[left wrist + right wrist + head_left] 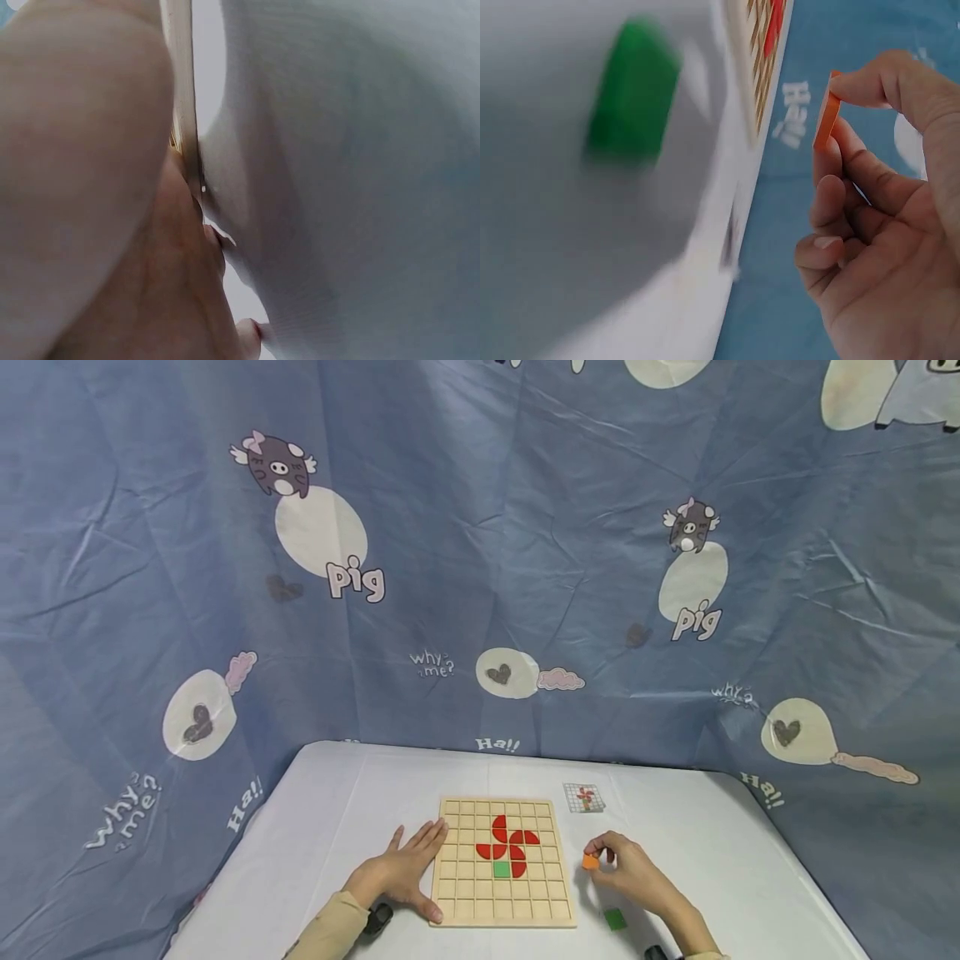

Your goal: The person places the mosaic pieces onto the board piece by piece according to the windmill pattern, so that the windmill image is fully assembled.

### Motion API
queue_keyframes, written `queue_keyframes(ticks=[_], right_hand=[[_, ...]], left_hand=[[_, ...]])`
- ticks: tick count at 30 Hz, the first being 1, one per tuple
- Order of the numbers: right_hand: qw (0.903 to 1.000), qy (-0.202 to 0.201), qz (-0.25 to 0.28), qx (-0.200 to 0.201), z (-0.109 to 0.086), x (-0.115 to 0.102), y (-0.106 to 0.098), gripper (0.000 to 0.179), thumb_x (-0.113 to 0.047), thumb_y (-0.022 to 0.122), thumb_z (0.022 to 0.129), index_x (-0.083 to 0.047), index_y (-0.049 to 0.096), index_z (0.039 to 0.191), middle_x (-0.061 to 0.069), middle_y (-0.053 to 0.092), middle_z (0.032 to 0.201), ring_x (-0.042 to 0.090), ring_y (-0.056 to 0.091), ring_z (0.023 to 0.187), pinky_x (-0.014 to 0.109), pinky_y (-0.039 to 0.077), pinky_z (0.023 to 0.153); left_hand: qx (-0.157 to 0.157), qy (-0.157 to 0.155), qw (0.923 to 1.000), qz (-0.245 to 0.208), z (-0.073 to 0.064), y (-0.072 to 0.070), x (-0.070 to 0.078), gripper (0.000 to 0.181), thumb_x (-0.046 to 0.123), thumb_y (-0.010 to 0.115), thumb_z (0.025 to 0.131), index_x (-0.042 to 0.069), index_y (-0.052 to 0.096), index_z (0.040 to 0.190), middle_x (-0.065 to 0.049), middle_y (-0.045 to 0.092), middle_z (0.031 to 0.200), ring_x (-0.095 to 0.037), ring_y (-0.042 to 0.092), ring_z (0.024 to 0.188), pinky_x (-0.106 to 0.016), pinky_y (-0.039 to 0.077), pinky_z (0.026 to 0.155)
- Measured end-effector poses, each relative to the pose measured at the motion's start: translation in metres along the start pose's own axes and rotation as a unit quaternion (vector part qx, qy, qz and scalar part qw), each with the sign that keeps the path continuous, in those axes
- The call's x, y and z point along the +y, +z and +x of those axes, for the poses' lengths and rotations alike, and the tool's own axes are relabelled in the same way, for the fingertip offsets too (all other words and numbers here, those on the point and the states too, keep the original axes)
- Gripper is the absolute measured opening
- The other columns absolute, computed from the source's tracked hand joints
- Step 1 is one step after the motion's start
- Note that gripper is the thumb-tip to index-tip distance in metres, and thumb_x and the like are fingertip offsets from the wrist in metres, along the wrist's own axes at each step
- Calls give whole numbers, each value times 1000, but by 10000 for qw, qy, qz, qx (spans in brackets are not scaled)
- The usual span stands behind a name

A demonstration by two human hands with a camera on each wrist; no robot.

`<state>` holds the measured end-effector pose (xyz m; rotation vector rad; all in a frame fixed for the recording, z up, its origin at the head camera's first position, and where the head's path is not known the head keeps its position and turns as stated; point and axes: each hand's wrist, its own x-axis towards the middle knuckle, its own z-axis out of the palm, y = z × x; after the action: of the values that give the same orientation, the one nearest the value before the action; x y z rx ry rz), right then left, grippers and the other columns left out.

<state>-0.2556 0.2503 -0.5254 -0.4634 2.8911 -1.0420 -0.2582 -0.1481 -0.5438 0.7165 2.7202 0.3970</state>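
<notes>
A wooden grid board [465, 910] lies on the table, bearing several red quarter-round pieces [517, 853] in a pinwheel and one light green square [502, 869] below them. My left hand [405, 870] rests along the board's left edge with fingers spread and straight; in the left wrist view the hand [165, 277] lies against the board's side [184, 97]. To the right of the board, my right hand [633, 872] pinches an orange square tile [591, 862] between thumb and fingertips. The right wrist view shows this tile [827, 116] edge-on, raised off the table.
A dark green square tile [615, 919] lies on the white table [300, 835] just below my right hand. Behind the board's right corner is a small pattern card [584, 797] with a red pinwheel over a grid. A blue printed cloth [450, 527] hangs around the table.
</notes>
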Motion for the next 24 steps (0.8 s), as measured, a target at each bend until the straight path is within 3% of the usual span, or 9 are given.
queue_keyframes(ticks=[12,24], right_hand=[[9931,-1068,-117,-469,27,-56,45,22,-15,75,76,-16,64,96,-9,63,95,13,53,86,23,48,72],[9853,-1411,-93,-957,27,-75,78,20,-19,78,79,-22,66,95,-14,59,93,2,50,86,17,49,71]], left_hand=[[7,-24,10000,9,2,1,0,140,72,76,52,7,8,155,-11,5,164,-32,7,151,-64,1,117],[20,-11,10000,64,2,1,-1,140,72,77,53,6,8,155,-12,5,164,-32,8,151,-65,2,117]])
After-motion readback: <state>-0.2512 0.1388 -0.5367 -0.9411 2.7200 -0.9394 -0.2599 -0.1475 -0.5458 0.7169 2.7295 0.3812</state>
